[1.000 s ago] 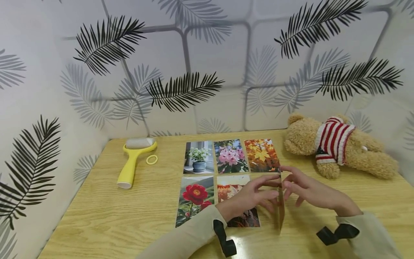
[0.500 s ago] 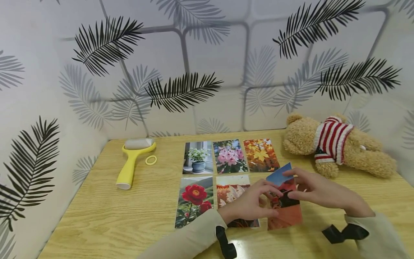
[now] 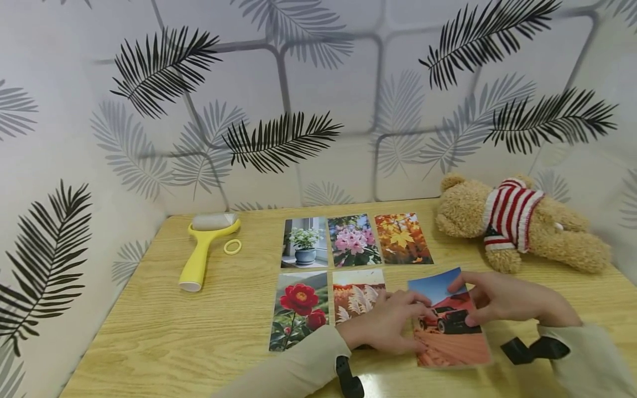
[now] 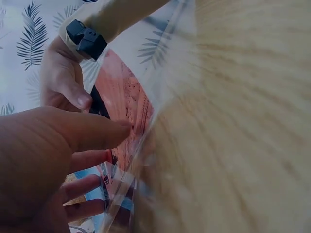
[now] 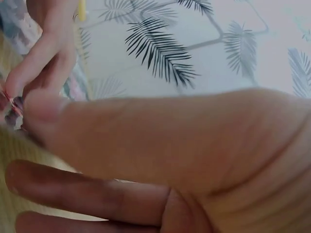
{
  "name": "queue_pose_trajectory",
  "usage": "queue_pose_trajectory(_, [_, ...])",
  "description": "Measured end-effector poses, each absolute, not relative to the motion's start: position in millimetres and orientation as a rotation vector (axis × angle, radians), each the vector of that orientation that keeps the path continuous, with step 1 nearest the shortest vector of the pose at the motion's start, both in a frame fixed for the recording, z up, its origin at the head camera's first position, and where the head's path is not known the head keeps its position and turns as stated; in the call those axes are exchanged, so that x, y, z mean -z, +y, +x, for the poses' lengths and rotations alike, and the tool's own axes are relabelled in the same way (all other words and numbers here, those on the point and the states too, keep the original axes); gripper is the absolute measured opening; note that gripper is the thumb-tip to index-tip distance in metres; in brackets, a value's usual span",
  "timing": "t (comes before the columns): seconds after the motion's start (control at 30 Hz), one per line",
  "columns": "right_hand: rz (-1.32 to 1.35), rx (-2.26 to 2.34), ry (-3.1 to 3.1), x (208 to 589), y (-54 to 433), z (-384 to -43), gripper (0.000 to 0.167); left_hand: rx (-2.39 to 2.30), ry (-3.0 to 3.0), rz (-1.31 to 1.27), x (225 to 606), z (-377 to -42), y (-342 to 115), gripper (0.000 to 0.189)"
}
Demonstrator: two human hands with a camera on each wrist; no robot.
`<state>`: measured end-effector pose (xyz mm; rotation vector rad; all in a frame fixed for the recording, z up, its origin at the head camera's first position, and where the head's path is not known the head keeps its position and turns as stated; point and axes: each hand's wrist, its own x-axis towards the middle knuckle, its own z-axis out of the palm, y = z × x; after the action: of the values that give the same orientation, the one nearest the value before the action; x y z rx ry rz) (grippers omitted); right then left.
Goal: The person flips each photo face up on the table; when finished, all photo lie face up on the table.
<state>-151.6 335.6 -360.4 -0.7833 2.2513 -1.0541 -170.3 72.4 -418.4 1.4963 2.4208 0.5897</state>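
In the head view, a photo card (image 3: 450, 331) printed with a dark off-road car on red sand lies at a slight tilt between the two hands. My right hand (image 3: 517, 298) pinches its right side, thumb on the picture and a finger at the top edge. From the left, my left hand (image 3: 390, 323) touches the card's left part with fairly straight fingers; its thumb (image 4: 99, 130) lies across the card in the left wrist view. Under the left hand, a pampas grass photo card (image 3: 355, 293) is partly hidden. A red flower photo card (image 3: 298, 309) lies left of it.
Behind them lie photo cards of a potted plant (image 3: 305, 242), pink blossoms (image 3: 354, 239) and autumn leaves (image 3: 403, 237). A teddy bear (image 3: 517, 218) lies at the back right. On the left are a yellow-handled roller (image 3: 199, 257) and a yellow ring (image 3: 232, 246). A patterned wall (image 3: 343, 177) borders the table.
The car photo card has turned from edge-on to face up, lowered toward the table. My right hand has moved right and slightly down with it; the left stays at its left side.
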Motion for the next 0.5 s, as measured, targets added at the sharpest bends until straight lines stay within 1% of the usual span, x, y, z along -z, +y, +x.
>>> queue_pose_trajectory(0.23, [-0.805, 1.031, 2.310, 376.7, 336.7, -159.1, 0.047, -0.380, 2.423, 1.565, 419.9, -170.0, 69.0, 0.050])
queue_pose_trajectory(0.5, [-0.833, 1.046, 2.394, 393.0, 330.9, -167.4, 0.047, -0.279, 2.547, 1.507, 417.9, -173.8, 65.3, 0.044])
